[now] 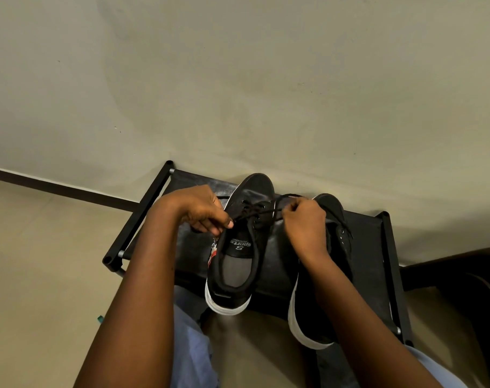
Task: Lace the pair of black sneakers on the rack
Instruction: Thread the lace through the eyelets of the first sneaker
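Two black sneakers with white soles stand on a black rack (143,219), toes toward the wall. The left sneaker (238,264) shows a grey insole and a black lace (255,212) crossing its upper eyelets. My left hand (202,210) pinches one lace end just left of that shoe. My right hand (304,221) grips the other lace end to its right, where the lace loops up over the fingers. The right sneaker (335,217) lies mostly under my right forearm, and its eyelets look empty.
A beige wall rises right behind the rack, with a dark skirting strip (56,189) at the left. Beige floor (42,275) lies left of the rack. A dark piece of furniture (462,281) stands at the right. My knees in light blue trousers (193,351) are below.
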